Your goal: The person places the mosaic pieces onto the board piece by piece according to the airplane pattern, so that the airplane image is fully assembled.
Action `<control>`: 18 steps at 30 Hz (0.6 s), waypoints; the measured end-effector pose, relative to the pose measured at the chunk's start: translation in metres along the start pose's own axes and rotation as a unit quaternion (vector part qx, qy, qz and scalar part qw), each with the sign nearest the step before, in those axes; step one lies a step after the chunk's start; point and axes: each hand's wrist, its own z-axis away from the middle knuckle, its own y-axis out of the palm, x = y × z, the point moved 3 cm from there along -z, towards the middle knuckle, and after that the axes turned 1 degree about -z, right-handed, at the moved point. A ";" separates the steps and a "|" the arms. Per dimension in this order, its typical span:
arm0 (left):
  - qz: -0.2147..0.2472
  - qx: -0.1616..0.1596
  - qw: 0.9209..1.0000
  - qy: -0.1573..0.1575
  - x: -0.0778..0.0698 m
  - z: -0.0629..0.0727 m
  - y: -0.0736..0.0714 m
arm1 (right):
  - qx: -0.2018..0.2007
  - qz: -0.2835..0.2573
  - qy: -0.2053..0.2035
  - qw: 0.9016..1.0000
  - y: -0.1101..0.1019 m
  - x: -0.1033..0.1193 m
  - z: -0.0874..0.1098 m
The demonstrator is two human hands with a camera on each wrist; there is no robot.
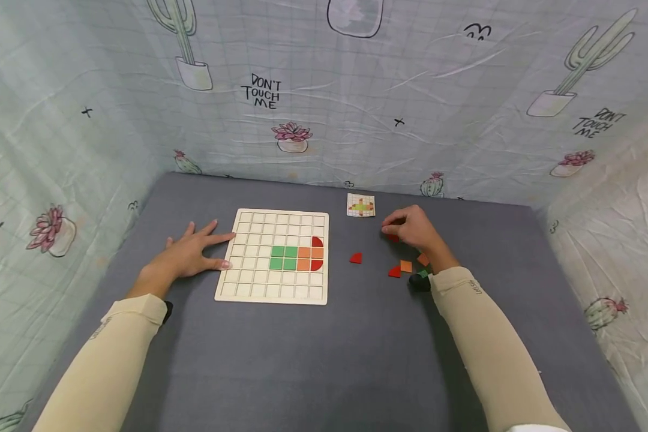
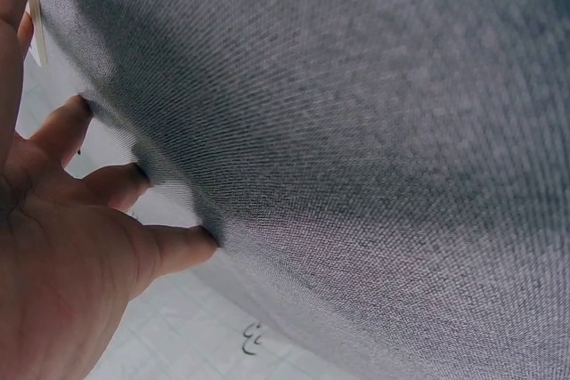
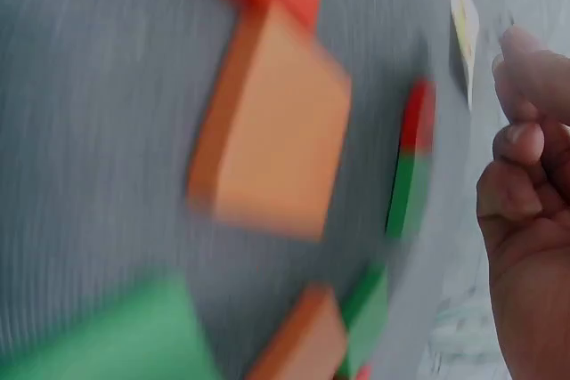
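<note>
A cream gridded board (image 1: 248,292) lies left of centre in the head view. Green and orange squares and two red quarter-round pieces sit in its right half. My left hand (image 1: 191,251) is spread at the board's left side, thumb and index finger on its edge; the left wrist view shows other fingertips (image 2: 205,238) on the cloth. Over the loose pieces, my right hand (image 1: 414,228) has thumb and fingertips drawn together, close above a red piece (image 1: 393,238). Curled fingers (image 3: 512,189) show in the right wrist view; I cannot tell whether they hold a piece.
A small pattern card (image 1: 360,205) lies behind the board's right corner. One red quarter-round piece (image 1: 356,258) lies alone between board and right hand. Nearer the right wrist lie an orange square (image 1: 406,266), another red piece (image 1: 395,272) and a green piece (image 1: 423,273). Printed cloth (image 1: 324,120) hangs around the table.
</note>
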 end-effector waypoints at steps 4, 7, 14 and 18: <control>-0.002 0.000 1.000 0.003 0.000 0.000 0.000 | -0.028 0.004 0.004 1.000 -0.019 -0.018 0.009; -0.003 0.002 1.000 0.003 -0.002 0.002 -0.002 | -0.038 0.014 0.004 0.999 -0.029 -0.030 0.014; -0.004 0.001 1.000 0.002 -0.003 0.002 -0.002 | 0.002 0.054 0.034 0.998 -0.032 -0.048 0.020; 0.000 -0.002 1.000 0.005 -0.001 0.001 -0.001 | 0.022 0.071 0.048 0.996 -0.028 -0.051 0.019</control>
